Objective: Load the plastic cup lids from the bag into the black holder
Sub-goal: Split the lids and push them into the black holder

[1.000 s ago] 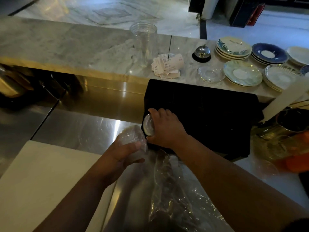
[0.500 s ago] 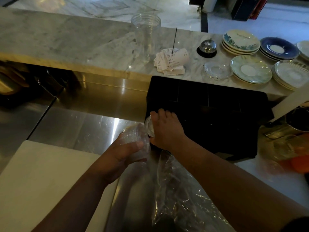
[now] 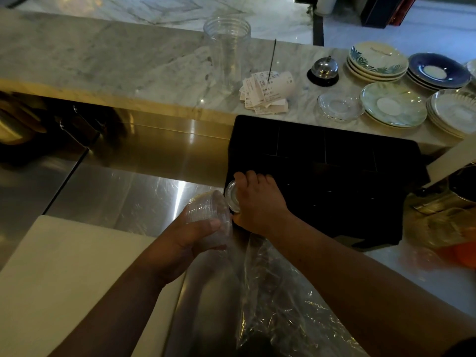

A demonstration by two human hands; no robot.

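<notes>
At frame centre, the left hand (image 3: 188, 235) grips a stack of clear lids (image 3: 208, 215), its axis pointing right toward the black holder (image 3: 334, 176); the right hand (image 3: 257, 199) pinches lids at the holder's near-left corner, above the bag (image 3: 278, 300).

Lid stack (image 3: 208, 220) in left hand (image 3: 180, 243), touching right hand (image 3: 260, 204) at holder's (image 3: 334, 176) near-left corner. Single lid (image 3: 231, 195) under right hand's fingers. Bag (image 3: 278, 300) on tabletop (image 3: 123, 199) before both hands. Board (image 3: 64, 274) left of left hand. Behind holder: receipts (image 3: 268, 91), bell (image 3: 324, 69), saucers (image 3: 394, 106). Cup stack (image 3: 226, 50) behind left hand.
</notes>
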